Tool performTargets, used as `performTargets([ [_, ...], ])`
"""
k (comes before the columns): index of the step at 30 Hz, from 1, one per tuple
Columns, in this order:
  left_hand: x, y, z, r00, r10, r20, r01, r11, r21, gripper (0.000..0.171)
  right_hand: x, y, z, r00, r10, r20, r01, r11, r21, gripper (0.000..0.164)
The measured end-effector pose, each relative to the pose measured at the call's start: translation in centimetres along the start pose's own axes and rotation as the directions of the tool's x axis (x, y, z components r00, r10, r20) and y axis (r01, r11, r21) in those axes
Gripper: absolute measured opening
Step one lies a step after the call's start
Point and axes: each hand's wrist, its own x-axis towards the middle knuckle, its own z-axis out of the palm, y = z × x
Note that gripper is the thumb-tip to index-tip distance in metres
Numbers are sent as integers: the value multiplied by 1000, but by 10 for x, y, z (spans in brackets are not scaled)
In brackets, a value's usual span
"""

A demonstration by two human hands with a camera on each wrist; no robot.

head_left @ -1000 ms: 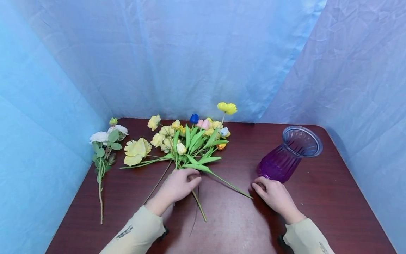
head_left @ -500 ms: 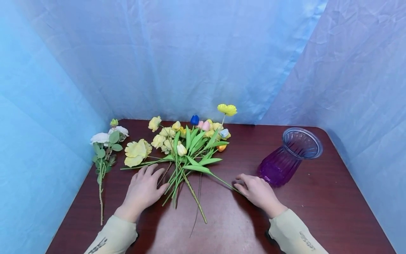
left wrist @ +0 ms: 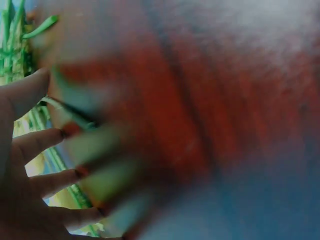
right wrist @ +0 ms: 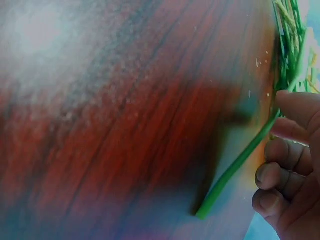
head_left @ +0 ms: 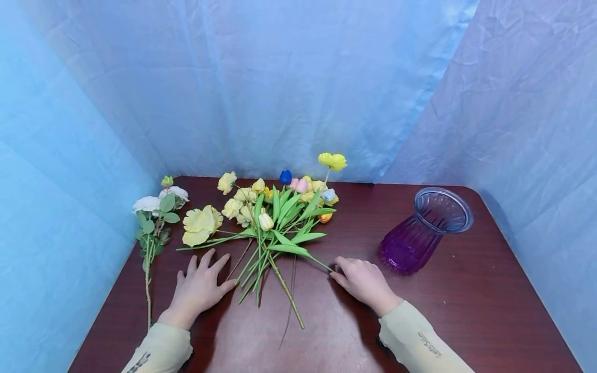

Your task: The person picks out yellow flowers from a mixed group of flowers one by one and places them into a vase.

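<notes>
Left hand [head_left: 200, 289] has let go of the flower bunch [head_left: 275, 223]: now flat, fingers spread on the surface [head_left: 466, 290], just left of the stems. Right hand [head_left: 361, 282] has slid off the purple vase [head_left: 422, 230]; loosely curled, empty, fingertips at a long leaf tip [right wrist: 235, 170]. Bunch lies loose between them.

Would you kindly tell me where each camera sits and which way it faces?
Head: above, facing forward and down at table, flowers, vase; both sleeves show.
Left wrist: by the left hand, spread fingers, blurred tabletop.
Right wrist: by the right hand, a green stem.
Shared: stems and tabletop.
</notes>
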Motion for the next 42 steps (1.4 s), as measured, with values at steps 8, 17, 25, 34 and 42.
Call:
performTargets([
  [8,2,-1,7,1000,3,12,-4,1000,20,72,5,-6,6,997,-67,-43,64,996,-65,27],
  [17,3,0,5,999,-7,32,7,1000,-8,73,11,-4,-27,963,-203,-177,175,971,-160,28],
  [25,3,-2,5,999,-13,43,13,1000,-6,73,24,-7,-89,911,-312,-270,237,931,-277,18],
  [34,4,-3,7,1000,3,24,-3,1000,-2,74,40,-30,-164,798,-436,-416,282,880,-383,20],
  [42,4,-4,8,1000,5,20,-5,1000,-2,73,41,-35,-209,716,-448,-535,236,877,-418,16],
])
